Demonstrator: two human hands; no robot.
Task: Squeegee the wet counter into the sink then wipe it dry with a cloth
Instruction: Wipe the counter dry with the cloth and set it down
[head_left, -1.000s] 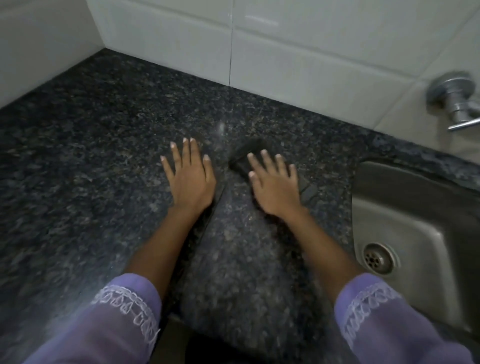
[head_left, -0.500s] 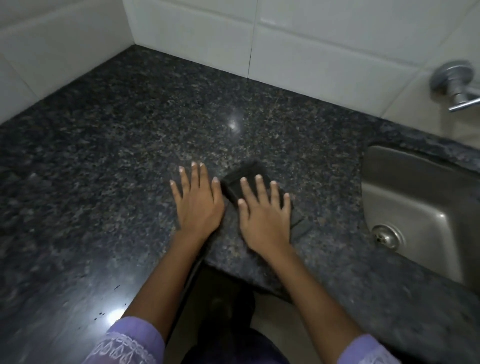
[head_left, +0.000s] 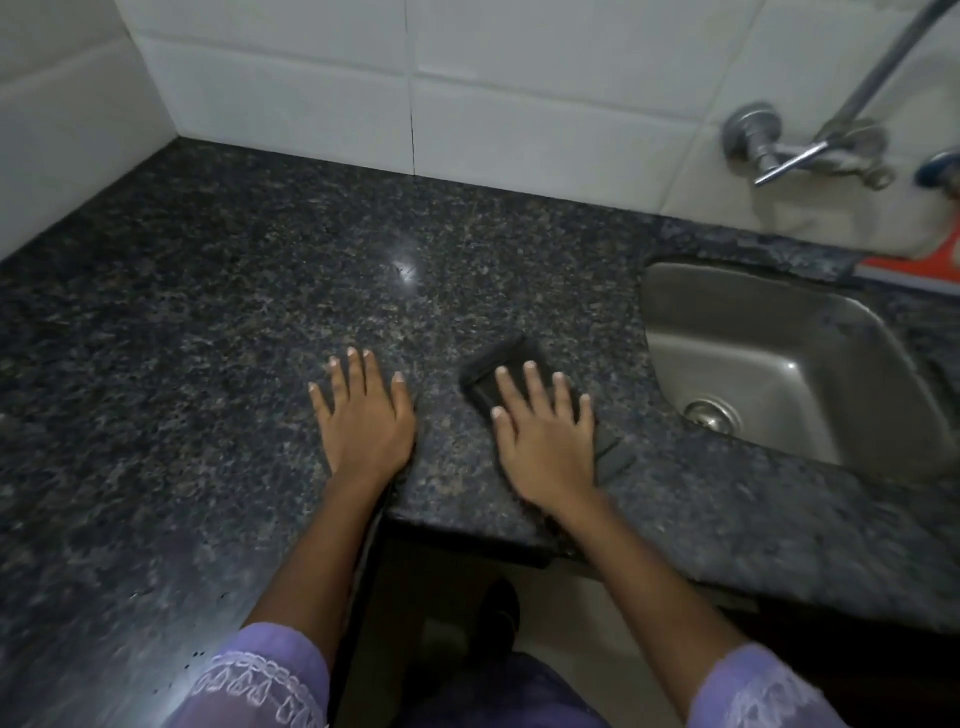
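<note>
Tabletop (head_left: 218, 291), dark speckled granite, is seen at 9 to 12 o'clock; a glare spot is visible mid-surface, though wetness cannot be confirmed. Left hand (head_left: 366, 415) is laid flat on the bare stone, fingers straight and spread, nothing held. Just at its 3 o'clock, the right hand (head_left: 545, 439) is pressed flat on a dark folded cloth (head_left: 506, 364), fingers straight, not curled round it. Cloth is located near the front edge, between the left hand and the sink (head_left: 779, 374) at 3 o'clock. A wall tap (head_left: 763, 145) is mounted at 1 o'clock. No squeegee is seen.

Step is judged as the cloth dry-wipe. Next move likely calls for downward pressure to be kept and the cloth swept across unwiped stone, probably toward the sink.
</note>
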